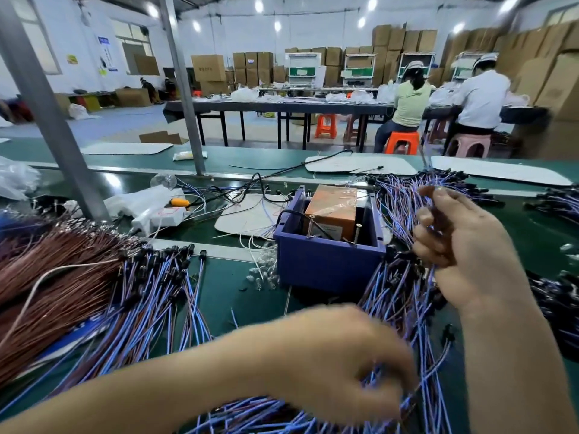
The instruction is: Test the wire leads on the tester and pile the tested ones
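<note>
Head view caught my right hand (pixel 463 236) raised right of the tester (pixel 329 267), fingers curled round a bundle of wire leads (pixel 398 208) that ran roughly upright, fanning above my fist and hanging below it. The tester's two screws (pixel 311 227) stood to the left of that hand and a little lower, so the right was the nearer. My left hand (pixel 341 358) was blurred, low over loose leads (pixel 250 411) on the desk (pixel 225 296); whether its fingers pinched one I could not tell. A pile of leads (pixel 156 296), probably tested, lay far left.

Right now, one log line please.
right hand: grips wire leads | left hand: blurred over loose leads, grip unclear | tester: untouched
</note>
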Available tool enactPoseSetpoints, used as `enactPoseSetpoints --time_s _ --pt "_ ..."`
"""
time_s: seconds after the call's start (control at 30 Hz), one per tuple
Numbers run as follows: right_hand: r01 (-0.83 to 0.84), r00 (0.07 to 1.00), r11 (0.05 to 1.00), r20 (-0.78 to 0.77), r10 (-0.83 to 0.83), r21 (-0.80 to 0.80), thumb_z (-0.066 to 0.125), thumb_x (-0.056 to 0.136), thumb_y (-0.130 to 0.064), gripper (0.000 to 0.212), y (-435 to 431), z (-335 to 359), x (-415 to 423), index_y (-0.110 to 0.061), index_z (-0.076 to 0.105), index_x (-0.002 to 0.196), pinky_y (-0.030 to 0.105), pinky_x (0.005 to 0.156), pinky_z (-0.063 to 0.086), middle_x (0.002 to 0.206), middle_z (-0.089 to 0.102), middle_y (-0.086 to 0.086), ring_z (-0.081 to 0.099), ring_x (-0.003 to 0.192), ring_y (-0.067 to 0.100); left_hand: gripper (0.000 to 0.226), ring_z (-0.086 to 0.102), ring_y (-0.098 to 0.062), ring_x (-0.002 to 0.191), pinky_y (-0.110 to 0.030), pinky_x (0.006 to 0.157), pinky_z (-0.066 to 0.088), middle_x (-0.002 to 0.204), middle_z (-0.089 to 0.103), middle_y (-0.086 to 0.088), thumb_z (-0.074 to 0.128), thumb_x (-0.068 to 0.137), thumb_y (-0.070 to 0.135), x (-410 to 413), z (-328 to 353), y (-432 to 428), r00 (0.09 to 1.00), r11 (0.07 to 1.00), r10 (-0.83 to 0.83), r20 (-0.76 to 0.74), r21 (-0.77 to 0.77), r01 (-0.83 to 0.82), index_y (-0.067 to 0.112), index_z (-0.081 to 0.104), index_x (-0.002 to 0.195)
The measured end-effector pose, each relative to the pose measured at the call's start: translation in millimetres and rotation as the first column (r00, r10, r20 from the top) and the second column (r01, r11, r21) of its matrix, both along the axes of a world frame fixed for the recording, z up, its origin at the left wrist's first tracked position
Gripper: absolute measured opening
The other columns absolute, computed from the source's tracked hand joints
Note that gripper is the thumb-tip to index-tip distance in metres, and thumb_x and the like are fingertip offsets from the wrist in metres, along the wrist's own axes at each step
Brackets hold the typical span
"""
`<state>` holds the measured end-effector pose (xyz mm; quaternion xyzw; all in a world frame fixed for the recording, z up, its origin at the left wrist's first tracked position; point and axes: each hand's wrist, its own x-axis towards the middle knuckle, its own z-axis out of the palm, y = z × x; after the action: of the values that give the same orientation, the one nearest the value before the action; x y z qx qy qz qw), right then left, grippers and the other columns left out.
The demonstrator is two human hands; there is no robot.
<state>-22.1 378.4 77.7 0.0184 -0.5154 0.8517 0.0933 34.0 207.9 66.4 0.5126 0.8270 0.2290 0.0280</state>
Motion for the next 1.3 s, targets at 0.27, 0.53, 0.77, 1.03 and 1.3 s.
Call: enactPoseSetpoints --time_s 0.27,0.53,0.77,1.03,1.3 --pt "-0.098 0.994 0.939 -0.004 0.105 0.331 0.061 0.084 -0.002 0.008 -15.0 -3.5 3.9 -0.005 0.067 0.079 0.016 0.041 0.043 0.058 0.062 0.004 0.050 0.045 0.008 0.014 0.061 -0.012 0.067 -0.017 0.056 0.052 0.102 0.070 -0.021 0.057 0.095 0.013 -73.9 24.1 4.0 0.689 0.494 0.246 0.682 0.523 -0.695 0.008 0.068 0.101" --pt "-0.071 0.996 0.878 -0.011 0.087 0.474 0.063 0.082 0.010 0.020 -20.1 -13.2 -4.6 -0.010 0.067 0.080 0.018 0.059 0.056 0.067 0.070 0.004 0.068 0.060 0.012 0.017 0.061 -0.003 0.058 -0.014 0.065 0.055 0.071 0.070 0.000 0.054 0.094 0.004 -81.0 -3.9 0.4 0.657 0.433 0.055 0.752 0.575 -0.694 0.007 0.069 0.097" --pt "0.113 0.990 0.831 -0.128 -0.051 0.544 0.066 0.083 0.004 0.021 -32.1 -23.0 -11.5 -0.017 0.067 0.080 0.016 0.058 0.055 0.062 0.066 -0.004 0.064 0.056 0.006 0.019 0.055 -0.003 0.056 -0.013 0.062 0.053 0.077 0.062 -0.009 0.052 0.095 0.000 -83.3 -6.9 -8.4 0.659 0.496 0.095 0.746 0.538 -0.681 0.004 0.067 0.105" --pt "0.194 0.980 0.716 -0.094 -0.177 0.670 0.061 0.085 0.003 0.031 -23.0 -26.4 -16.5 -0.025 0.070 0.075 0.031 0.071 0.051 0.078 0.072 0.003 0.065 0.071 0.012 0.026 0.053 -0.003 0.058 -0.019 0.061 0.052 0.065 0.056 0.002 0.049 0.097 0.004 -88.7 -4.4 -19.1 0.644 0.492 0.236 0.727 0.482 -0.725 0.012 0.065 0.115" --pt "0.216 0.976 0.782 -0.142 -0.163 0.584 0.072 0.083 -0.019 0.015 -25.6 -25.3 -14.9 -0.030 0.072 0.072 0.003 0.052 0.040 0.055 0.066 -0.014 0.057 0.053 -0.006 0.031 0.064 -0.010 0.063 -0.021 0.072 0.056 0.068 0.061 0.002 0.042 0.096 -0.005 -90.9 -2.3 -24.1 0.604 0.441 0.129 0.786 0.500 -0.745 0.011 0.069 0.098"
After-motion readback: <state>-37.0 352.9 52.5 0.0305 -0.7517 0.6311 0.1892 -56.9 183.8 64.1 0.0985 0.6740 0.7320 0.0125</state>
